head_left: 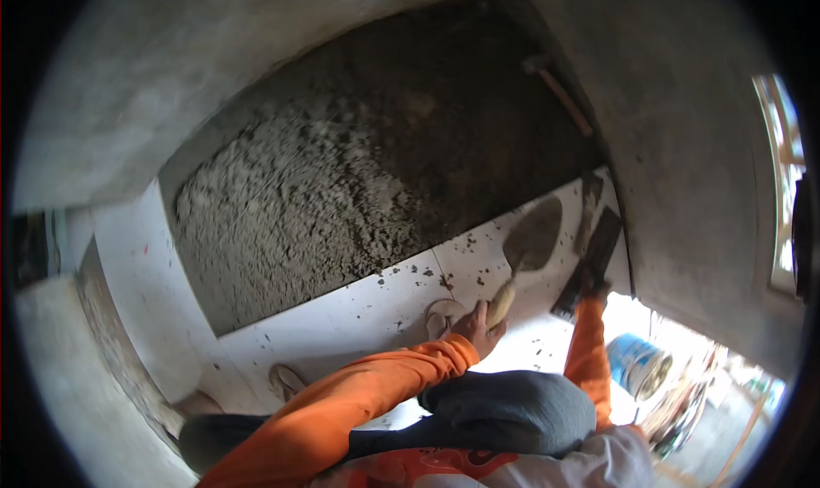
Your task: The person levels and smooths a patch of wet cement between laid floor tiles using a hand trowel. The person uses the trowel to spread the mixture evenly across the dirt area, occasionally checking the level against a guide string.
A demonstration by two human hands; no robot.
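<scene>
In the head view my left hand (480,327) is closed on the wooden handle of a pointed trowel (531,233), whose blade is held above white tiles (333,321) speckled with mortar. At the right, my right hand (595,288) grips a long dark rectangular tool, apparently a float (602,236); its fingers are partly hidden. Another narrow, mortar-stained object (586,204) lies beside it. Grey wet mortar (299,214) covers the floor beyond the tiles, rough and lumpy at the left, darker and smoother at the right.
A hammer (559,95) with a wooden handle lies at the mortar's far right. Plastered walls (683,189) close in around the floor. Sandals (286,384) show under me. A blue and white bucket (641,364) and scattered debris (700,402) are at the lower right in brighter light.
</scene>
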